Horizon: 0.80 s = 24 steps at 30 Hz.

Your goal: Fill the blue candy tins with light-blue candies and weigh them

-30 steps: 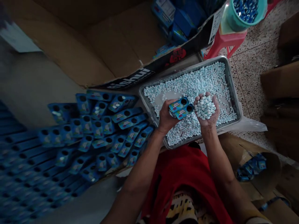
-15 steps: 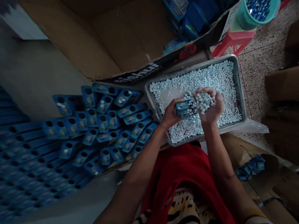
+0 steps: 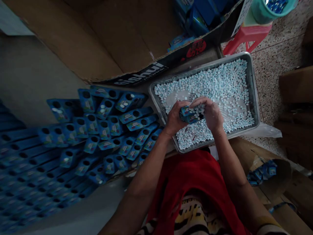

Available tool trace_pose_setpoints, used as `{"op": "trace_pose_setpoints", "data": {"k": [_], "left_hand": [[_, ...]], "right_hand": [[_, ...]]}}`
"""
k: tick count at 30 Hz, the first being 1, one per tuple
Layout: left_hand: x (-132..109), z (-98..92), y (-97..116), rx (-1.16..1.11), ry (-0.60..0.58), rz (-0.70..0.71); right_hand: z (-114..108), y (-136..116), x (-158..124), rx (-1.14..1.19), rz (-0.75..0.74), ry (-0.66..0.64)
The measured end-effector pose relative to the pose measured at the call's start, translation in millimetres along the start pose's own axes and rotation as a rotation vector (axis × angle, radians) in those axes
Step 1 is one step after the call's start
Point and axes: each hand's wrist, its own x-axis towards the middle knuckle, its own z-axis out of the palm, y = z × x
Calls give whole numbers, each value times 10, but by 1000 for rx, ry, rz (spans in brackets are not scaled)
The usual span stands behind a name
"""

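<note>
My left hand [image 3: 176,118] grips a pair of small blue boxes [image 3: 187,112] over the metal tray [image 3: 256,107]. Cupped and tipped against the boxes' right-hand ends is my right hand [image 3: 212,114], with white and pale blue candies [image 3: 201,109] between its palm and the boxes. Its palm is turned mostly out of sight, so how many candies it holds is hidden. Loose candies [image 3: 227,76] cover much of the tray, leaving a thin patch near its left part. Many blue boxes [image 3: 105,130] with round holes stand in rows to the left, some showing candies in the holes.
A big cardboard carton [image 3: 122,45] holding blue boxes stands beyond the tray. At the upper right, a teal bucket [image 3: 262,13] of shiny blue pieces rests on a pink stool [image 3: 254,34]. An open carton [image 3: 281,166] with blue packs lies at the lower right.
My right hand has turned over from palm-up and moved left onto the box ends, tipping its heap of candies towards them. My left hand keeps its grip on the boxes.
</note>
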Motion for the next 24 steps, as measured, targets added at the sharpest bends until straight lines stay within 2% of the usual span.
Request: {"op": "trace_pose_setpoints", "data": {"k": [2, 4, 6, 7, 9, 11, 12, 14, 16, 17, 19, 21, 24], "left_hand": [[-3, -26, -12, 24, 11, 10], [-6, -52, -29, 26, 40, -51], [0, -73, -57, 10, 114, -145], [11, -80, -74, -7, 161, -192], [60, -78, -109, -52, 239, -270], [147, -51, -149, -103, 306, -315], [204, -25, -175, -128, 337, -324], [334, 49, -254, -179, 387, -325], [469, 150, -366, -241, 412, -324], [532, 209, -425, -267, 411, -322], [639, 339, -520, -295, 400, -304], [714, 485, -542, -305, 362, -266], [768, 733, -421, -331, 269, -197]], "right_hand": [[15, -16, -114, -75, -47, -40], [1, -24, -226, -112, -92, -88], [-112, -4, -290, -154, -115, -117], [-226, 18, -293, -201, -132, -84], [-582, 80, -224, -380, -175, 82], [-1059, 160, -56, -677, -194, 282], [-1309, 206, 58, -860, -165, 332], [-1745, 315, 321, -1155, -137, 329], [-2011, 449, 584, -1327, -99, 273], [-2067, 521, 700, -1375, -71, 254], [-2041, 659, 880, -1408, -14, 262], [-1891, 764, 976, -1347, 1, 297], [-1576, 843, 959, -1063, -42, 327]]}}
